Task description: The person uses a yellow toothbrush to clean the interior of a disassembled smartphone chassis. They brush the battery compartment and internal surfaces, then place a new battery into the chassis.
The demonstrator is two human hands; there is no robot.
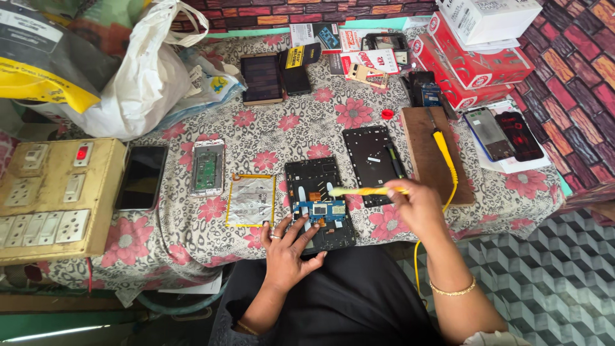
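Observation:
An opened tablet body [318, 202] with a blue circuit board [323, 211] lies at the near edge of the flowered table. My left hand [288, 247] rests flat on its lower left corner, fingers spread. My right hand [416, 204] grips a yellow-green toothbrush [362, 191] by the handle, its head hovering over the tablet's right side above the board. A silver battery with a yellow frame [250, 200] lies just left of the tablet. A black back cover [369, 163] sits to the upper right of it.
A wooden board [429, 157] with a yellow-handled soldering iron [445, 154] lies to the right. A switch and socket box [54, 198], a black phone [141, 176] and an open white phone [207, 166] are to the left. Boxes, phones and plastic bags [138, 77] crowd the far side.

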